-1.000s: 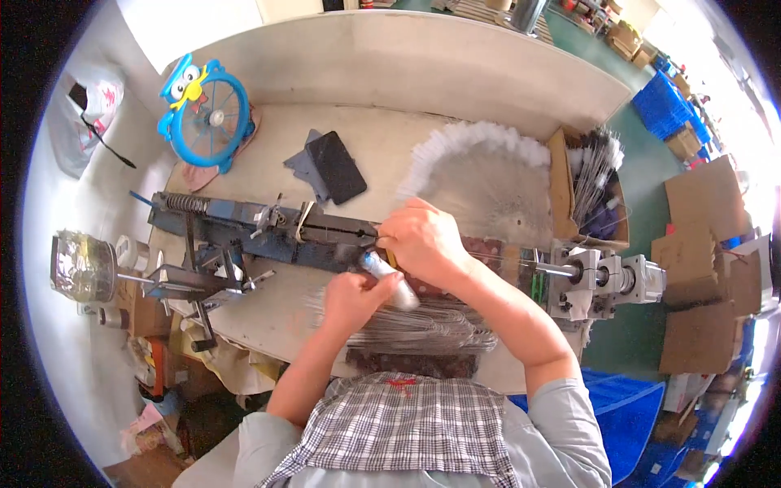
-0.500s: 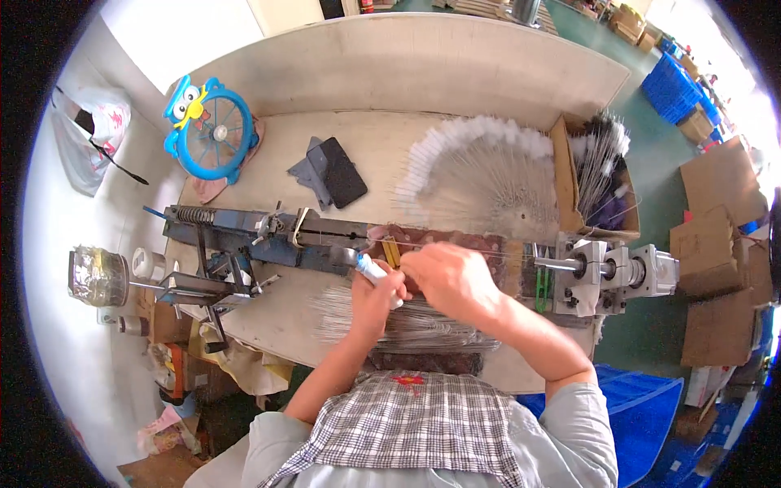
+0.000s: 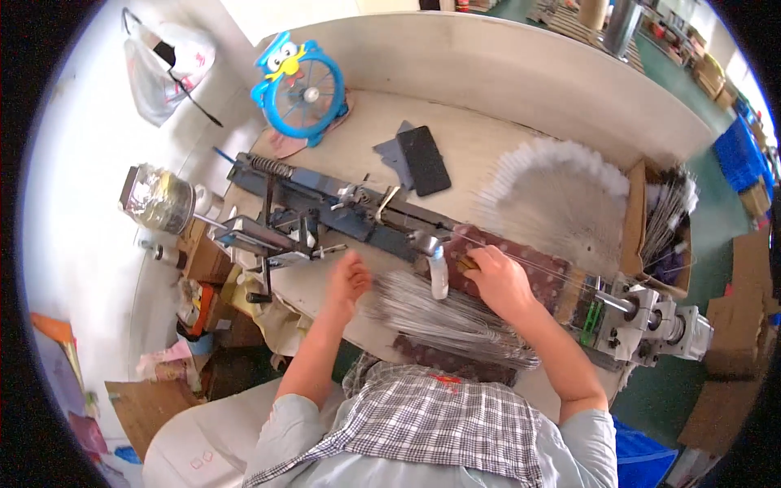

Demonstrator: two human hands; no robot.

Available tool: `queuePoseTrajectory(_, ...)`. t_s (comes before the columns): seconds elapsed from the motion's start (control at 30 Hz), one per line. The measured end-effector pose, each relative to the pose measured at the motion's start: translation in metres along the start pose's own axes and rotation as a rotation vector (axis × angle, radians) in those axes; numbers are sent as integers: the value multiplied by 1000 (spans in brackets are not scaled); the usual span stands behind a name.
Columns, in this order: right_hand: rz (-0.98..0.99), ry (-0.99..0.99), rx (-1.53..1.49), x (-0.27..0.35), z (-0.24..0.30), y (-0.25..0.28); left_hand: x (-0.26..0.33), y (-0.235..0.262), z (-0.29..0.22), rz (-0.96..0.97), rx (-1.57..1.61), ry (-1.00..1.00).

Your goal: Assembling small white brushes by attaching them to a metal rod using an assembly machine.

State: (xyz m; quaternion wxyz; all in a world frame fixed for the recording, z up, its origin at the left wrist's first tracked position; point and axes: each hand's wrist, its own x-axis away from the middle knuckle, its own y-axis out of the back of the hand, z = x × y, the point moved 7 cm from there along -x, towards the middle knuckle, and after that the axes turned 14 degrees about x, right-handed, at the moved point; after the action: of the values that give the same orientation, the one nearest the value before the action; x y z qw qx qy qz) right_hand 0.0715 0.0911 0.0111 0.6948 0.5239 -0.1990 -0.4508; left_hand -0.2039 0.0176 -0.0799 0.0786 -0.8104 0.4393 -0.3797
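Note:
My left hand (image 3: 350,281) is off the work, over the table's near side by a thin metal arm of the machine. Its fingers look curled but are smeared by motion, and nothing shows in them. My right hand (image 3: 503,279) pinches a small yellowish block (image 3: 468,263) over a brown patterned cloth (image 3: 533,272); its fingers partly hide the block. Between the hands, a white-and-blue handle (image 3: 439,275) points toward me from a rounded grey metal head (image 3: 425,241). Below the handle lies a bundle of thin metal wires (image 3: 447,321). Thin strands run along the cloth to the right.
A long dark metal rig (image 3: 325,203) crosses the table, with a motor-like unit (image 3: 659,321) at its right end. Behind it are a phone (image 3: 425,160), a blue toy-shaped fan (image 3: 305,93), white-tipped wires (image 3: 561,179) fanned out, and a cardboard box (image 3: 639,211) of wires.
My left hand has let go of the white-and-blue handle and moved left. My right hand remains at the yellowish block. The view has shifted and tilted.

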Motion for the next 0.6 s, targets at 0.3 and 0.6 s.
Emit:
queuePoseTrajectory(0.3,112,17,-41,5,18,17,-10,56,-34,-85,239,-99)
queuePoseTrajectory(0.6,-147,74,8,3,32,91,46,-36,-24,202,-191,-597)
